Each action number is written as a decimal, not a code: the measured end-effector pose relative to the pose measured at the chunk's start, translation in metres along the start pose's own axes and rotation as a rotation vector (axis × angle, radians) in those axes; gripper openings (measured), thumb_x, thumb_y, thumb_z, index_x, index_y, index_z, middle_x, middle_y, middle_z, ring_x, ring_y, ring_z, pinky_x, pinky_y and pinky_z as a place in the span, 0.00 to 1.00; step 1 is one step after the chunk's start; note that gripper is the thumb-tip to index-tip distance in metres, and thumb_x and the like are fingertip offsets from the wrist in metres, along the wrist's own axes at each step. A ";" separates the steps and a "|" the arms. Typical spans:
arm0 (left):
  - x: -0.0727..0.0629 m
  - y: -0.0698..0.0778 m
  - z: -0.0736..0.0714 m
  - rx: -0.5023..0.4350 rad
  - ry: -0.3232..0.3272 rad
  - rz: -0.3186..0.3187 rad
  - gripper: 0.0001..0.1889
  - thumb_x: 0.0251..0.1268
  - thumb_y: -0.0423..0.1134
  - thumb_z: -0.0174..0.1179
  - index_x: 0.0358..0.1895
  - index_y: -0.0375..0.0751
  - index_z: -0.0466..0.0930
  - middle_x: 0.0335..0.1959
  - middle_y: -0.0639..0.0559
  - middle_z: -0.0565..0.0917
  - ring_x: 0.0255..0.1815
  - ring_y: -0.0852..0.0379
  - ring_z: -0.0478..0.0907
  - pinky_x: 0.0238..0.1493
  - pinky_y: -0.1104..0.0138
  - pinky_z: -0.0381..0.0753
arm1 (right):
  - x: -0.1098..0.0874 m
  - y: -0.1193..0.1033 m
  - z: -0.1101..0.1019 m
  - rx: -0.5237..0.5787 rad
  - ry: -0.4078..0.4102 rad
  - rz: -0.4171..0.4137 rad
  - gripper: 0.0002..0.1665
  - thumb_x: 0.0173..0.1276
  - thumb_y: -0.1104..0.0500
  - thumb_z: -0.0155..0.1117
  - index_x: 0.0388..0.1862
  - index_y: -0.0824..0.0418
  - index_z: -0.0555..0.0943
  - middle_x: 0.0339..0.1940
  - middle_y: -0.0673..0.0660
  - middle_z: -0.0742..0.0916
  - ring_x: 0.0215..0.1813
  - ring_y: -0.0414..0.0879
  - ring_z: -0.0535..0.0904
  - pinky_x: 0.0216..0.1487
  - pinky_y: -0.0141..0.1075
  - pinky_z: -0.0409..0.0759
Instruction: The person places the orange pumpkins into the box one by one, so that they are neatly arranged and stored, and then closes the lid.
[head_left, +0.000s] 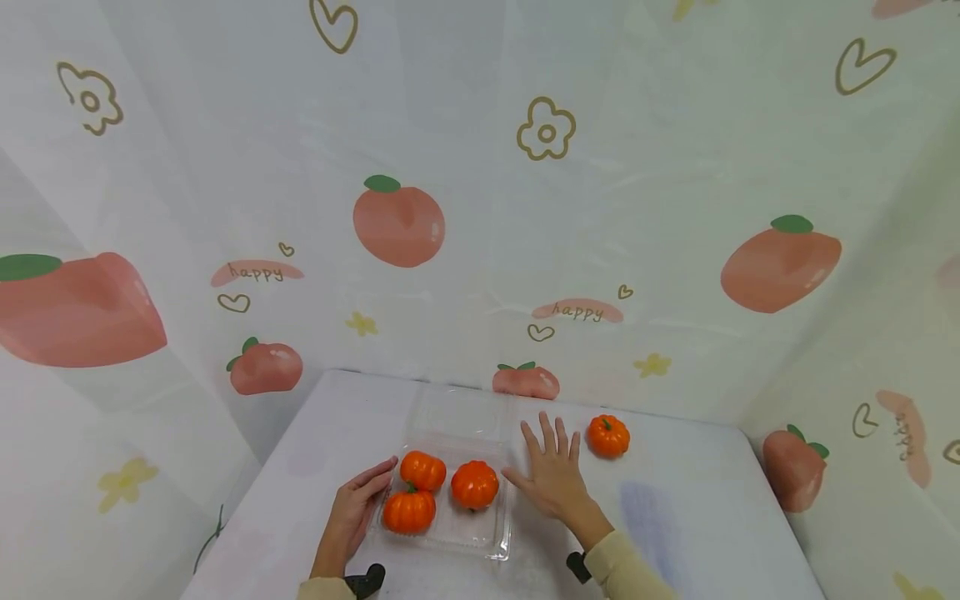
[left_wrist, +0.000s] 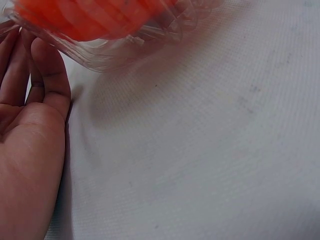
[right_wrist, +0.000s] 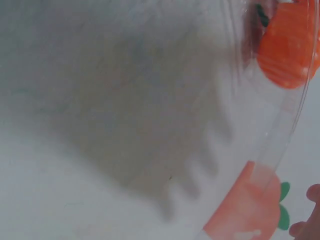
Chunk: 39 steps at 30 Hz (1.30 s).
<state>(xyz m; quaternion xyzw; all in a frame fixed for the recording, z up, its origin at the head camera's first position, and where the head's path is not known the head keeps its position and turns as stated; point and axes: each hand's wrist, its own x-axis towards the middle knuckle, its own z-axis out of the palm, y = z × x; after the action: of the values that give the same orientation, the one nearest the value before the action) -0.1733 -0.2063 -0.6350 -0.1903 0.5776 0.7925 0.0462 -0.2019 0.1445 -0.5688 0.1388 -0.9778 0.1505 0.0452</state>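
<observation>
A clear plastic clamshell container (head_left: 450, 537) lies on the table with its lid (head_left: 461, 414) folded back. Inside are three small orange pumpkins: one at the upper left (head_left: 423, 471), one at the lower left (head_left: 409, 511) and one at the right (head_left: 475, 485). My left hand (head_left: 358, 504) holds the container's left side; in the left wrist view its fingers (left_wrist: 50, 67) curl at the clear edge. To the container's right, my right hand (head_left: 553, 475) is spread over the table, holding nothing. Another orange pumpkin (head_left: 608, 437) sits just beyond its fingertips.
A white cloth covers the table (head_left: 720, 517). Behind it and along both sides hangs a white curtain (head_left: 480, 292) printed with peaches, hearts and flowers. A thin dark cord (head_left: 208, 540) runs by the table's left edge. Dark straps show at both wrists.
</observation>
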 end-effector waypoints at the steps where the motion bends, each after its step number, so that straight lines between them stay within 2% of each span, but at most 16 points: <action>1: 0.000 0.000 0.000 -0.004 0.002 -0.002 0.27 0.64 0.39 0.70 0.65 0.35 0.79 0.52 0.61 0.90 0.51 0.75 0.84 0.53 0.78 0.83 | 0.000 0.003 -0.001 -0.009 0.010 0.000 0.52 0.68 0.28 0.56 0.82 0.53 0.60 0.85 0.65 0.56 0.84 0.69 0.48 0.78 0.73 0.43; 11: 0.001 -0.001 0.000 0.006 -0.004 -0.004 0.27 0.63 0.41 0.71 0.65 0.37 0.80 0.54 0.61 0.89 0.51 0.75 0.83 0.54 0.78 0.82 | -0.001 0.033 -0.003 -0.033 0.120 0.011 0.52 0.64 0.30 0.63 0.78 0.58 0.66 0.81 0.69 0.63 0.79 0.73 0.55 0.76 0.75 0.46; 18: 0.001 -0.001 0.001 0.008 0.001 0.005 0.27 0.63 0.40 0.71 0.65 0.36 0.80 0.53 0.62 0.89 0.51 0.75 0.84 0.54 0.78 0.83 | -0.001 0.056 -0.005 0.003 0.121 0.049 0.53 0.66 0.30 0.62 0.80 0.58 0.63 0.81 0.70 0.60 0.81 0.73 0.50 0.75 0.76 0.43; 23: 0.001 0.000 0.002 0.007 0.002 -0.001 0.26 0.64 0.39 0.70 0.64 0.36 0.80 0.53 0.62 0.89 0.51 0.74 0.83 0.53 0.78 0.83 | -0.006 0.066 -0.008 0.024 0.171 0.066 0.51 0.64 0.34 0.66 0.77 0.61 0.66 0.80 0.72 0.61 0.80 0.74 0.51 0.73 0.77 0.46; 30: -0.001 0.001 0.001 0.018 0.012 -0.007 0.28 0.62 0.41 0.71 0.65 0.36 0.80 0.54 0.60 0.89 0.50 0.75 0.83 0.53 0.77 0.83 | -0.011 0.078 -0.018 0.040 0.143 0.121 0.53 0.65 0.35 0.66 0.78 0.63 0.62 0.81 0.73 0.58 0.80 0.72 0.48 0.73 0.76 0.43; 34: 0.000 0.000 0.001 0.031 0.011 -0.009 0.28 0.63 0.41 0.71 0.66 0.36 0.79 0.56 0.59 0.88 0.50 0.75 0.83 0.54 0.77 0.83 | -0.010 0.088 -0.022 0.049 0.141 0.173 0.54 0.64 0.36 0.68 0.78 0.64 0.62 0.80 0.73 0.59 0.79 0.75 0.49 0.72 0.78 0.43; 39: -0.001 -0.001 0.001 0.035 0.014 -0.002 0.27 0.64 0.41 0.70 0.66 0.37 0.79 0.57 0.58 0.88 0.51 0.75 0.83 0.53 0.78 0.83 | -0.006 0.100 -0.027 0.080 0.088 0.237 0.57 0.65 0.36 0.66 0.81 0.65 0.56 0.81 0.75 0.54 0.80 0.78 0.45 0.75 0.77 0.40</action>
<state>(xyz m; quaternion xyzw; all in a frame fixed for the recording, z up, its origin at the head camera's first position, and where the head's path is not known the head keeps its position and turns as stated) -0.1729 -0.2048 -0.6352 -0.1958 0.5915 0.7808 0.0463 -0.2230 0.2461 -0.5722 0.0173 -0.9776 0.1996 0.0646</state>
